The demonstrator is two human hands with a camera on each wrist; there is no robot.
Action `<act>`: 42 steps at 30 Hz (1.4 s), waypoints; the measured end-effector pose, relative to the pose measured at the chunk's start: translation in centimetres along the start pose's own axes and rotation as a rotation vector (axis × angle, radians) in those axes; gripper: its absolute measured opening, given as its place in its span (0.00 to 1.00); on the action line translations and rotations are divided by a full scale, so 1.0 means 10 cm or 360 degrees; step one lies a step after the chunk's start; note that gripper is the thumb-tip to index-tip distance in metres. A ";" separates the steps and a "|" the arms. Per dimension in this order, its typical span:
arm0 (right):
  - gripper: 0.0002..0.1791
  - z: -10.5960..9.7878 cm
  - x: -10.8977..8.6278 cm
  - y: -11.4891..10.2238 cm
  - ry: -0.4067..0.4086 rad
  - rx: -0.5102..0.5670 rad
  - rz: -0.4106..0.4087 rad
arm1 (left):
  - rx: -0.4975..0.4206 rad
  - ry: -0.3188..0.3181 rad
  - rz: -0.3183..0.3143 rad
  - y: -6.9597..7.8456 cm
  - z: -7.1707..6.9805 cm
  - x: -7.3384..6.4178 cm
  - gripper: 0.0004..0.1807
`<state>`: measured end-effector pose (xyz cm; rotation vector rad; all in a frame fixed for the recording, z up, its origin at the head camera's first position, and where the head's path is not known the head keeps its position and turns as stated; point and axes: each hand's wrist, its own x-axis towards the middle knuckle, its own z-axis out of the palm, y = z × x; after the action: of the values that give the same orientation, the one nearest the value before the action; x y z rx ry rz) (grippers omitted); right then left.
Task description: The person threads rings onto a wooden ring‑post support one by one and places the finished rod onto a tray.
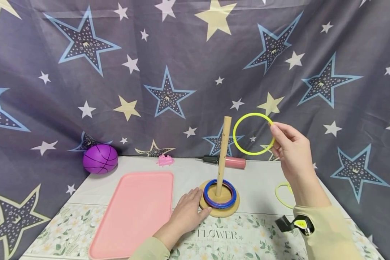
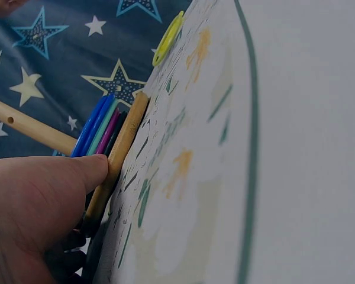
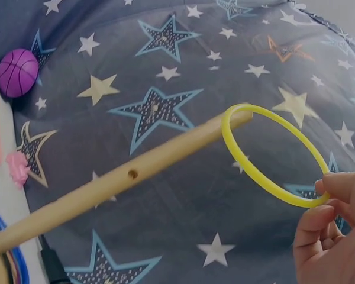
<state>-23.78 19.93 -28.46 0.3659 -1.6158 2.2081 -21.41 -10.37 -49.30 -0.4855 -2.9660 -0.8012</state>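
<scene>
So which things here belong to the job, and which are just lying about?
In the job: yellow ring in right hand; post; base, touched by left hand; stacked rings; likely at least one loose yellow ring.

Seemingly lying about: purple ball; tray; pink toy; pump.

There are two hands: one left hand (image 1: 186, 213) and one right hand (image 1: 291, 153). There is one pole (image 1: 224, 151) with one round base (image 1: 224, 213). I count at least five stacked rings (image 2: 102, 128), of which two are blue. One held yellow ring (image 1: 235, 134) is in the air, and at least one loose yellow ring (image 1: 277, 195) lies apart. Also one ball (image 1: 100, 159), one tray (image 1: 133, 216), one small toy (image 1: 165, 161) and one pump (image 1: 235, 162).
</scene>
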 end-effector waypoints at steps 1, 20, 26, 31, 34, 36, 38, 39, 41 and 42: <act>0.08 0.03 0.01 -0.01 -0.0012 0.0028 -0.0006 | 0.0000 0.0003 0.0003 0.00 0.00 0.00 0.46; 0.05 0.45 0.16 0.05 0.0000 -0.0010 -0.0018 | -0.0002 0.0017 0.0009 0.03 0.00 -0.02 0.46; 0.07 0.49 0.19 0.17 0.0025 -0.0046 0.0052 | 0.0000 0.0016 0.0010 0.03 0.00 -0.02 0.46; 0.05 0.48 0.18 0.30 0.0035 -0.0061 0.0135 | 0.0001 0.0012 0.0003 0.01 0.03 -0.01 0.45; 0.08 0.45 0.17 0.37 0.0031 -0.0070 0.0177 | 0.0010 0.0013 0.0008 0.01 0.02 -0.01 0.45; 0.11 0.43 0.17 0.42 0.0029 -0.0096 0.0196 | 0.0016 0.0014 0.0011 0.02 0.02 -0.01 0.46; 0.13 0.41 0.16 0.48 0.0028 -0.0116 0.0218 | 0.0018 0.0019 0.0017 0.03 0.00 -0.01 0.46; 0.13 0.40 0.16 0.50 0.0026 -0.0126 0.0231 | 0.0019 0.0020 0.0017 0.03 0.00 -0.02 0.46; 0.12 0.39 0.15 0.56 0.0025 -0.0150 0.0262 | 0.0023 0.0024 0.0019 0.03 -0.01 -0.02 0.46; 0.11 0.38 0.14 0.58 0.0022 -0.0163 0.0279 | 0.0023 0.0026 0.0020 0.03 -0.01 -0.02 0.46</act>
<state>-27.68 14.93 -31.68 0.1859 -1.8070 2.2351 -21.09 -10.18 -49.10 -0.4936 -2.9488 -0.7778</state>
